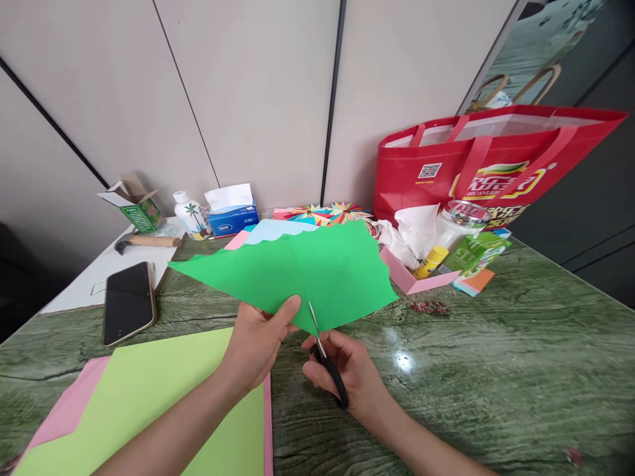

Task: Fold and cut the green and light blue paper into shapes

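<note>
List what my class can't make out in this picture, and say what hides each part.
All in the head view:
1) Left hand, part of its fingers: behind the bright green paper sheet.
2) Black-handled metal scissors, rear blade: behind that sheet.
3) Pale blue paper, lower part: behind it too.
4) Yellow-green paper sheet, near edge: cut off by the picture's bottom.
5) Red shopping bag, lower inside: behind its front panel.

There are two hands, one phone and one pair of scissors.
</note>
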A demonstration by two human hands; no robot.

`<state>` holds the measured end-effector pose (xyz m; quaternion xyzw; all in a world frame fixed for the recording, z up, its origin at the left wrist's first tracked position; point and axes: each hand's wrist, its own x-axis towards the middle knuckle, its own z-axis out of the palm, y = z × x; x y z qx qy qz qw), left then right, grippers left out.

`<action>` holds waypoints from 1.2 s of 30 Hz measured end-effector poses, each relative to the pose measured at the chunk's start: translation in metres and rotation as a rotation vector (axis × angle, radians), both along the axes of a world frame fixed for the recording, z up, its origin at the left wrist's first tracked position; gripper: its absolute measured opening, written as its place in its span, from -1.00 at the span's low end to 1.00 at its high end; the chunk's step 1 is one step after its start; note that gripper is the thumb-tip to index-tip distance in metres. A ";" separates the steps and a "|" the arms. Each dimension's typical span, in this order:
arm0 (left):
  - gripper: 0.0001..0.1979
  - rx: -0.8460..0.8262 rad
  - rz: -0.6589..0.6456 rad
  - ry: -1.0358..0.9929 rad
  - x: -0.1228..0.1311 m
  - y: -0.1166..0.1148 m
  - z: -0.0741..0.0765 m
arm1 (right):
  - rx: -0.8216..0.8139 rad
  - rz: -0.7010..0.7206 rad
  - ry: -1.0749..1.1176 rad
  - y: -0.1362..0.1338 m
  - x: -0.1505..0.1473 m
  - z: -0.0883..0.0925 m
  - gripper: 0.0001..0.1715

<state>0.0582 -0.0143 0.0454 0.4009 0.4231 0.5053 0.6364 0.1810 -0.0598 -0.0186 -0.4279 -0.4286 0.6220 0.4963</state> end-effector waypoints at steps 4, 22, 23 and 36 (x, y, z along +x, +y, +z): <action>-0.56 -0.001 -0.006 0.001 0.000 0.000 0.000 | 0.004 -0.012 0.008 0.000 -0.001 0.001 -0.53; -0.50 -0.013 0.001 -0.003 0.001 0.000 -0.001 | 0.021 -0.054 -0.028 -0.001 -0.004 -0.008 -0.68; -0.50 -0.010 0.000 -0.003 0.002 0.000 -0.001 | 0.018 -0.050 -0.027 -0.001 -0.004 -0.007 -0.69; -0.41 0.048 0.013 -0.116 -0.007 0.009 0.008 | -0.001 -0.079 -0.056 0.000 -0.004 -0.004 -0.66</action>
